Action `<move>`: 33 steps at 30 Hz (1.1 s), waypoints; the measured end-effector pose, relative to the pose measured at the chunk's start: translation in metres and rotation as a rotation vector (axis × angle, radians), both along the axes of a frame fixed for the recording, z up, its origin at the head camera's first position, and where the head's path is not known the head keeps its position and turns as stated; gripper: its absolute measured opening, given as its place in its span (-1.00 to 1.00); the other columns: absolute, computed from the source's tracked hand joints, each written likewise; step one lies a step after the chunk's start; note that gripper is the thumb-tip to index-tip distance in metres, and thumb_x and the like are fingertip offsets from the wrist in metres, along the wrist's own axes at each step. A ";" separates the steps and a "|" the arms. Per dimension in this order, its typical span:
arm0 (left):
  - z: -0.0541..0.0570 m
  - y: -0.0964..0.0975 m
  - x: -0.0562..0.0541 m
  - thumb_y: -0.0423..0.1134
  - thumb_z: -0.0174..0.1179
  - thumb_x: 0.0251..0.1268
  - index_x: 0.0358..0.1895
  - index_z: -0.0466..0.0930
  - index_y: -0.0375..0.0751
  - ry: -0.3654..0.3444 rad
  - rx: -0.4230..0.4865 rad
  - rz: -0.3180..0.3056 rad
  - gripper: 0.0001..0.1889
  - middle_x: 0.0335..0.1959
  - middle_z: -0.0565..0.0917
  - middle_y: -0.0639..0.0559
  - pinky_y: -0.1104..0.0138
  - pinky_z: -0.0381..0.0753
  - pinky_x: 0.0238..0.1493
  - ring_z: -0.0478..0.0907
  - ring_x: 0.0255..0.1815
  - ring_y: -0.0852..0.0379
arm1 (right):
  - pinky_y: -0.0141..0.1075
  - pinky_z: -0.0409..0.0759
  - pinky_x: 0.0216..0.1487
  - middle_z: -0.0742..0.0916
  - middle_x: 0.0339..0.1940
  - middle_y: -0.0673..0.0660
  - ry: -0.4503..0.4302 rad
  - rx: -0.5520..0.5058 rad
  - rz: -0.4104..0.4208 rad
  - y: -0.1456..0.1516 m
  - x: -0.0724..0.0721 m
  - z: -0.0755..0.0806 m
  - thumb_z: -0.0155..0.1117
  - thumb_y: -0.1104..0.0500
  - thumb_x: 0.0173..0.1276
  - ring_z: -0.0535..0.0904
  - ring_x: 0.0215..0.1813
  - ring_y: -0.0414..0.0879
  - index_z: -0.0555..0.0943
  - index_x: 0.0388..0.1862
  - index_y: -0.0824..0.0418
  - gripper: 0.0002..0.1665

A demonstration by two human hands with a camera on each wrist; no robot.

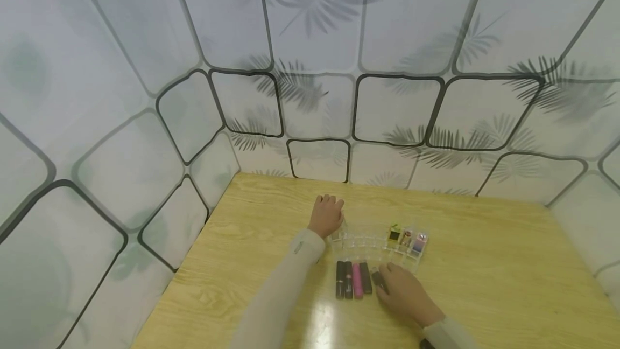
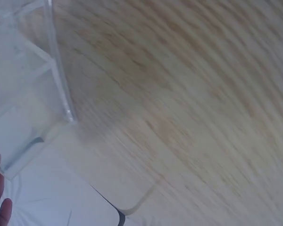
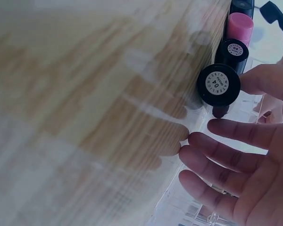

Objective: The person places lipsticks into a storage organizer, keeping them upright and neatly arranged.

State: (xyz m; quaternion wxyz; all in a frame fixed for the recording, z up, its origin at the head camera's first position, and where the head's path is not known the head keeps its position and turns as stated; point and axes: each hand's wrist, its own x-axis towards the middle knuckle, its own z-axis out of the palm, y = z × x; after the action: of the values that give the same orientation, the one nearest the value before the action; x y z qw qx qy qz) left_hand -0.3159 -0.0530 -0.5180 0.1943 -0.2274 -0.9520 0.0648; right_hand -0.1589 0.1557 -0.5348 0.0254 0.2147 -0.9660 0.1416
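My left hand (image 1: 326, 215) grips the far left corner of a clear plastic organizer (image 1: 365, 242) with curled fingers; in the left wrist view the fingertips (image 2: 4, 212) show beside its transparent wall (image 2: 61, 89). With thumb and a finger my right hand (image 1: 404, 291) pinches a black lipstick tube (image 3: 219, 84), whose round end label reads 04. Its other fingers are spread loosely near the table. Left of that tube, a row of lipsticks lies in front of the organizer: black ones (image 1: 340, 280) and a pink one (image 1: 357, 280).
Small boxy bottles, one with a dark label (image 1: 394, 232), one amber (image 1: 406, 237) and one purple-pink (image 1: 420, 241), stand in the organizer's right compartments. Below it all is a wood-grain table (image 1: 271, 220), bordered by patterned fabric walls (image 1: 319, 106). A dark object (image 1: 426, 344) shows beside the right sleeve.
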 end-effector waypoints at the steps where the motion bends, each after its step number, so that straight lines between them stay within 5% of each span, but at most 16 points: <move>1: 0.001 0.001 0.000 -0.06 0.04 0.29 -0.08 0.56 0.00 -0.004 -0.008 0.006 -0.77 -0.25 0.66 0.08 0.24 0.47 -0.07 0.56 -0.19 0.13 | -0.35 0.38 -0.42 0.45 -0.52 -0.06 -0.006 -0.002 -0.005 0.000 0.000 0.000 0.27 0.12 0.12 0.34 -0.46 -0.24 0.47 -0.36 0.13 -0.82; 9: 0.001 0.005 0.001 -0.10 0.06 0.23 -0.12 0.59 0.02 -0.001 0.059 0.041 -0.79 -0.29 0.68 0.08 0.22 0.46 -0.12 0.56 -0.24 0.12 | -0.31 0.40 -0.44 0.46 -0.54 -0.01 -0.026 0.019 -0.037 -0.004 -0.003 0.002 0.30 0.17 0.09 0.36 -0.48 -0.19 0.46 -0.39 0.17 -0.81; 17: -0.010 0.002 0.002 -0.15 0.10 0.20 -0.18 0.59 -0.03 0.019 0.229 0.028 -0.83 -0.34 0.64 0.06 0.22 0.47 -0.12 0.53 -0.29 0.12 | -0.23 0.45 -0.40 0.51 -0.51 0.03 -0.055 0.009 -0.053 -0.005 -0.006 -0.001 0.29 0.18 0.08 0.42 -0.45 -0.13 0.46 -0.37 0.18 -0.80; 33: -0.016 0.004 0.004 -0.20 0.15 0.17 -0.29 0.57 -0.06 0.044 0.321 0.046 -0.92 -0.43 0.60 0.02 0.21 0.46 -0.21 0.48 -0.39 0.08 | -0.18 0.51 -0.34 0.57 -0.49 0.05 -0.074 -0.009 -0.072 -0.006 -0.008 -0.007 0.26 0.21 0.12 0.48 -0.43 -0.11 0.49 -0.33 0.20 -0.84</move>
State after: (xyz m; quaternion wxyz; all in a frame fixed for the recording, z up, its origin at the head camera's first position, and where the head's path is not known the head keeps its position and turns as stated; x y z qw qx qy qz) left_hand -0.3117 -0.0488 -0.5335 0.2476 -0.1701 -0.9505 -0.0790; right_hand -0.1672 0.1499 -0.5420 -0.0043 0.1743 -0.9727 0.1530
